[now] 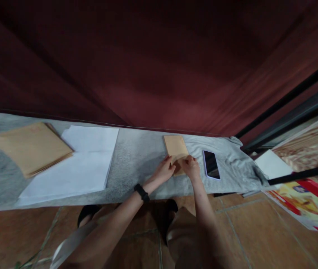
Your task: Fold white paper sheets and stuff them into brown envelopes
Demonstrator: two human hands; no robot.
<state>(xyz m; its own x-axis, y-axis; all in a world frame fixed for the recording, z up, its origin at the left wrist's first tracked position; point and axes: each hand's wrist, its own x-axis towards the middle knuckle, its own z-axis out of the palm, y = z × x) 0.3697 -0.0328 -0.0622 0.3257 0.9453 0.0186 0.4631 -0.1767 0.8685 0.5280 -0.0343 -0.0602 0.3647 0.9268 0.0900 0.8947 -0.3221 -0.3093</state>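
A brown paper envelope (175,145) lies lengthwise on the grey cloth, its near end partly bent up and in shadow. My left hand (164,170), with a black band on the wrist, has its fingers closed at the left side of that near end. On the opposite side, the fingers of my right hand (192,167) pinch the envelope's edge. Both hands cover parts of the paper, so the exact fold between them is hard to make out.
White paper sheets (92,164) lie to the left, partly under a stack of brown envelopes (36,147). A phone (211,164) rests right of my right hand. Behind the grey cloth (139,157) hangs a dark red curtain (159,86). Black bars and a colourful box (307,203) stand at right.
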